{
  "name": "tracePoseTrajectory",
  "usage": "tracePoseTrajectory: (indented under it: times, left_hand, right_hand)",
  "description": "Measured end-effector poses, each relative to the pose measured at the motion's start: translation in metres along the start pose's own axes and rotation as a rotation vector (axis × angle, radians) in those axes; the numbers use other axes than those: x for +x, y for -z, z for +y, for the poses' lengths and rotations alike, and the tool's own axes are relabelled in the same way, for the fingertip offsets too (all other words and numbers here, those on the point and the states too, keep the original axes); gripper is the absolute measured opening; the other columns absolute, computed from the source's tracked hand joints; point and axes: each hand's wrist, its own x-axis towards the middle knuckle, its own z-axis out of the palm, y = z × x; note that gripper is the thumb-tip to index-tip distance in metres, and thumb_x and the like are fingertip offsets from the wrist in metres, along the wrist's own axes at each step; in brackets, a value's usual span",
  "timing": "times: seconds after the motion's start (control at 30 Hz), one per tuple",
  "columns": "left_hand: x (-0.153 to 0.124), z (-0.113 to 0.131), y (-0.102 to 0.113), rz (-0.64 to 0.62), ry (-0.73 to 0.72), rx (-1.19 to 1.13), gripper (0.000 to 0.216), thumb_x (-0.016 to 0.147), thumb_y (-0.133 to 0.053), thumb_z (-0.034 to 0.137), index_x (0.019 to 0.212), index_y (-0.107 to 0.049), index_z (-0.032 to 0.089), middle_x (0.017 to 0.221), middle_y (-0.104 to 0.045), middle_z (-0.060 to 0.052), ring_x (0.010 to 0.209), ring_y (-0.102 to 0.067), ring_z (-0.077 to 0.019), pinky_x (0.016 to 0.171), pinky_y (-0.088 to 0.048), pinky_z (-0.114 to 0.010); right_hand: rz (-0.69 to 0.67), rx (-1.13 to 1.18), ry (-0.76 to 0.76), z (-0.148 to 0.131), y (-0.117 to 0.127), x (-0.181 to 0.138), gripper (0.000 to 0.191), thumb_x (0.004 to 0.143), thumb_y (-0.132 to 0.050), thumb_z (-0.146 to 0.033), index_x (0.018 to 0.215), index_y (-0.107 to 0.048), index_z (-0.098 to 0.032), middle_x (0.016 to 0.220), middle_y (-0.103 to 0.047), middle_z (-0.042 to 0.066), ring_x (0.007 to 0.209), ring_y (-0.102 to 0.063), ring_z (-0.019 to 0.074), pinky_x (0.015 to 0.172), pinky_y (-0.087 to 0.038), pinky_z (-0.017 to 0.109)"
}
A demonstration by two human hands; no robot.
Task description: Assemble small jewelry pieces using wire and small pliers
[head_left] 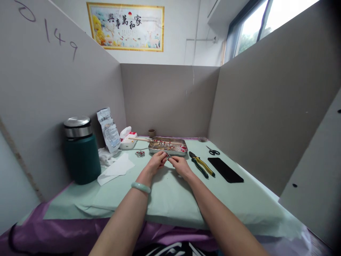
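Note:
My left hand [157, 160] and my right hand [179, 164] meet over the pale green mat [170, 199], just in front of a metal tray [167, 146] of small beads and bits. The fingertips of both hands pinch a tiny dark piece [167, 155] between them; it is too small to name. A pale green bangle [140, 187] sits on my left wrist. A thin wooden stick [144, 139] lies across the tray's left end.
A dark green flask [81, 151] stands at the left with white paper [117, 169], a plastic packet [109, 129] and a tissue box [128, 139] beside it. Right of the tray lie pliers [201, 165], small scissors [213, 151] and a black phone [225, 169]. Grey partition walls enclose three sides.

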Motion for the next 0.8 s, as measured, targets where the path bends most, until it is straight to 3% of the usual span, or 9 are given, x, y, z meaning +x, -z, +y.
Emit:
tracePoseTrajectory:
  times: [0.3, 0.5, 0.63, 0.7, 0.8]
  left_hand:
    - [0.003, -0.003, 0.002, 0.024, -0.014, 0.047, 0.022, 0.077, -0.055, 0.039, 0.079, -0.047, 0.019, 0.049, -0.034, 0.009, 0.036, -0.017, -0.0036, 0.036, -0.009, -0.018]
    - [0.013, -0.010, -0.001, 0.293, -0.145, 0.372, 0.010, 0.073, -0.055, 0.023, 0.064, -0.051, 0.018, 0.045, -0.042, 0.005, 0.040, -0.033, -0.0075, 0.044, -0.021, -0.020]
    - [0.017, -0.012, -0.002, 0.463, -0.257, 0.513, 0.015, 0.066, -0.058, 0.011, 0.054, -0.051, 0.019, 0.045, -0.045, 0.003, 0.048, -0.040, -0.0107, 0.050, -0.025, -0.022]
    - [0.017, -0.012, -0.002, 0.455, -0.248, 0.495, 0.015, 0.067, -0.057, 0.012, 0.055, -0.052, 0.019, 0.044, -0.045, 0.003, 0.047, -0.040, -0.0108, 0.049, -0.025, -0.022]
    - [0.013, -0.011, -0.004, 0.348, -0.151, 0.389, 0.012, 0.072, -0.053, 0.020, 0.060, -0.052, 0.018, 0.046, -0.046, 0.003, 0.042, -0.037, -0.0089, 0.044, -0.024, -0.021]
  right_hand:
    - [0.062, -0.228, 0.114, 0.004, 0.001, 0.000, 0.032, 0.083, -0.044, -0.039, 0.072, -0.066, -0.019, 0.061, -0.057, 0.000, 0.059, -0.045, 0.0136, 0.055, -0.027, 0.023]
    - [0.137, -0.525, 0.046, 0.002, -0.006, -0.004, 0.029, 0.086, -0.045, -0.037, 0.078, -0.069, -0.023, 0.074, -0.066, 0.004, 0.064, -0.053, 0.0167, 0.054, -0.023, 0.026]
    - [0.139, -0.616, -0.005, 0.001, -0.011, -0.003, 0.028, 0.086, -0.045, -0.037, 0.082, -0.070, -0.024, 0.079, -0.068, 0.006, 0.067, -0.055, 0.0171, 0.055, -0.022, 0.027]
    - [0.138, -0.585, -0.009, 0.002, -0.011, -0.002, 0.028, 0.086, -0.045, -0.037, 0.081, -0.069, -0.024, 0.079, -0.068, 0.005, 0.067, -0.054, 0.0167, 0.054, -0.022, 0.026]
    - [0.132, -0.503, -0.003, 0.004, -0.010, 0.000, 0.030, 0.086, -0.044, -0.038, 0.077, -0.069, -0.024, 0.075, -0.067, 0.004, 0.066, -0.054, 0.0167, 0.053, -0.022, 0.026]
